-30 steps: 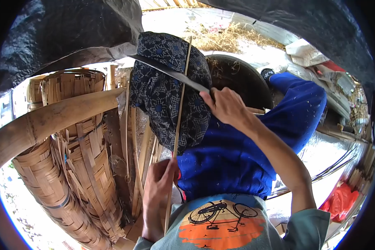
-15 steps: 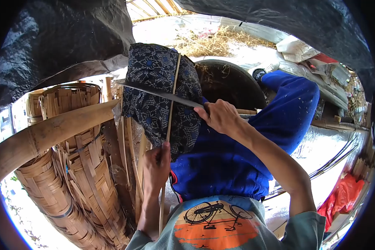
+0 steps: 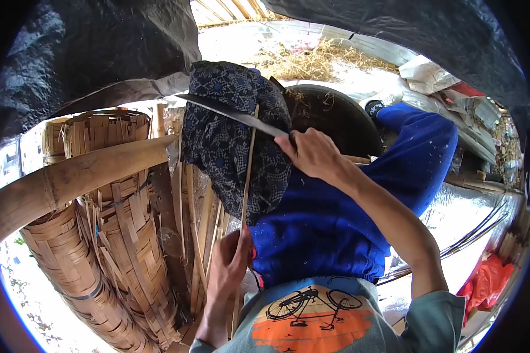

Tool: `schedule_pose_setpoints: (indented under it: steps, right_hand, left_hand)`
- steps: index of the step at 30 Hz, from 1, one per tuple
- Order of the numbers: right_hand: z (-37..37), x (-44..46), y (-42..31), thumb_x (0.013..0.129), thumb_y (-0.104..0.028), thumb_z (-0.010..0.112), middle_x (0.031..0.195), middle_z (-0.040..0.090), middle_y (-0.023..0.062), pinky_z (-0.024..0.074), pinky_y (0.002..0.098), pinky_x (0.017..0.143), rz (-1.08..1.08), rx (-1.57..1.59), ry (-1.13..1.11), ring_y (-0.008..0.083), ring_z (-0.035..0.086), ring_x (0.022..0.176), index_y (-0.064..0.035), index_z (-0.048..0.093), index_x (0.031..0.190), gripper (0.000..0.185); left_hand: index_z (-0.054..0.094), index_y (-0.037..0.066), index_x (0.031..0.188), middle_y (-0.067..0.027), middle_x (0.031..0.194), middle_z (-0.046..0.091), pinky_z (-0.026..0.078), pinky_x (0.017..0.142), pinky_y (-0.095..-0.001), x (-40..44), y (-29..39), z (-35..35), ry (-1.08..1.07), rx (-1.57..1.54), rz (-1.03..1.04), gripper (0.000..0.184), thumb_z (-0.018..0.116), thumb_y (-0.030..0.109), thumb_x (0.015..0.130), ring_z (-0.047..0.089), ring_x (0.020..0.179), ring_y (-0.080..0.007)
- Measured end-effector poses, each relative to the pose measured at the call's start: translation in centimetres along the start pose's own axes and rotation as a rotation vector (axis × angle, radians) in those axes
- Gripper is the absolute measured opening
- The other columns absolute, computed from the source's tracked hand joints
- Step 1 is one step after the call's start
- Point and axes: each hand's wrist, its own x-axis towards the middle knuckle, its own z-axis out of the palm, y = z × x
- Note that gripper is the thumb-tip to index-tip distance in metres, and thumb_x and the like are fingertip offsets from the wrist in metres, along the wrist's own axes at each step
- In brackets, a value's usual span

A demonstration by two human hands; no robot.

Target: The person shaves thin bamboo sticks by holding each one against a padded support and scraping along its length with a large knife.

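Observation:
My right hand (image 3: 315,153) is closed around the handle of a long knife (image 3: 221,109), whose blade points to the upper left. A thin bamboo strip (image 3: 250,167) runs up under or against the blade, its top end just beyond it. My left hand (image 3: 229,257) pinches the strip lower down, and its tail passes below the hand toward my shirt. Beneath blade and strip, a dark patterned cloth (image 3: 218,147) is draped over my knee. The knife handle is mostly hidden in my fist.
Tall woven bamboo rolls (image 3: 70,259) stand at the left, with a thick bamboo pole (image 3: 82,176) across them. Black plastic sheeting (image 3: 100,47) hangs above. A dark round basin (image 3: 341,126) lies beyond my knee. A red plastic bag (image 3: 490,281) is at the far right.
My left hand has drawn the strip down toward my body, so its top end now sits much closer to the blade. The knife stays across the cloth. The view has shifted slightly.

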Motion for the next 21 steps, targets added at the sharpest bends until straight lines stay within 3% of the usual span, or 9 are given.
schedule_pose_setpoints:
  steps: [4, 5, 8, 13, 17, 19, 21]
  right_hand:
    - [-0.9, -0.9, -0.1, 0.095, -0.048, 0.045, 0.049, 0.053, 0.0187, 0.0497, 0.0458, 0.050, 0.065, 0.069, -0.044, 0.0354, 0.058, 0.049, -0.0025, 0.055, 0.058, 0.060]
    - [0.4, -1.4, 0.9, 0.094, -0.047, 0.048, 0.048, 0.052, 0.0167, 0.0483, 0.0459, 0.046, -0.002, -0.001, 0.142, 0.0349, 0.055, 0.045, -0.0024, 0.054, 0.058, 0.058]
    - [1.7, -0.3, 3.1, 0.093, -0.047, 0.050, 0.047, 0.052, 0.0161, 0.0463, 0.0454, 0.042, -0.042, -0.079, 0.290, 0.0341, 0.052, 0.041, -0.0020, 0.053, 0.060, 0.056]
    - [-1.8, 1.1, 3.3, 0.093, -0.051, 0.047, 0.052, 0.054, 0.0181, 0.0498, 0.0457, 0.055, 0.019, -0.021, 0.196, 0.0367, 0.054, 0.047, -0.0006, 0.057, 0.065, 0.058]
    - [-5.9, -0.6, 3.6, 0.094, -0.056, 0.042, 0.049, 0.052, 0.0133, 0.0478, 0.0400, 0.048, 0.058, 0.280, 0.118, 0.0287, 0.052, 0.041, -0.0006, 0.056, 0.069, 0.062]
    - [-9.9, -1.7, 3.0, 0.095, -0.058, 0.037, 0.046, 0.046, 0.0046, 0.0429, 0.0317, 0.041, 0.620, 0.960, -0.497, 0.0165, 0.046, 0.036, -0.0013, 0.055, 0.077, 0.062]
    - [-11.7, -2.3, 3.3, 0.095, -0.059, 0.036, 0.046, 0.042, 0.0015, 0.0400, 0.0281, 0.039, 0.697, 1.059, -0.475, 0.0120, 0.043, 0.035, -0.0015, 0.054, 0.080, 0.062]
  left_hand:
    - [0.049, -0.001, 0.063, -0.0020, 0.050, 0.038, 0.027, 0.044, -0.0323, 1.4, 0.6, 0.3, 0.046, 0.207, 0.060, 0.050, 0.045, 0.032, 0.099, 0.033, 0.048, -0.0093]
    - [0.047, -0.001, 0.062, -0.0024, 0.050, 0.036, 0.025, 0.044, -0.0329, 0.8, 0.8, 0.1, 0.054, 0.227, 0.057, 0.050, 0.045, 0.031, 0.099, 0.031, 0.048, -0.0095]
    - [0.045, -0.001, 0.060, -0.0019, 0.049, 0.035, 0.025, 0.044, -0.0325, -1.9, 0.4, -1.0, -0.016, 0.196, 0.059, 0.051, 0.045, 0.031, 0.099, 0.030, 0.047, -0.0090]
    - [0.043, 0.004, 0.059, 0.0022, 0.053, 0.036, 0.024, 0.047, -0.0297, -1.7, 1.3, -1.5, 0.072, 0.073, 0.042, 0.051, 0.041, 0.034, 0.100, 0.031, 0.051, -0.0073]
    - [0.044, 0.004, 0.059, 0.0018, 0.052, 0.036, 0.024, 0.047, -0.0294, 2.8, 2.8, -1.0, 0.048, -0.009, 0.139, 0.051, 0.042, 0.034, 0.100, 0.032, 0.050, -0.0077]
    - [0.045, 0.004, 0.059, 0.0017, 0.051, 0.035, 0.023, 0.047, -0.0290, 4.8, 3.9, -0.6, 0.069, 0.027, 0.234, 0.050, 0.042, 0.034, 0.100, 0.032, 0.049, -0.0073]
    - [0.046, 0.004, 0.059, 0.0015, 0.050, 0.035, 0.023, 0.047, -0.0290, 7.0, 4.5, 0.2, 0.090, 0.024, 0.275, 0.050, 0.042, 0.034, 0.100, 0.033, 0.048, -0.0071]
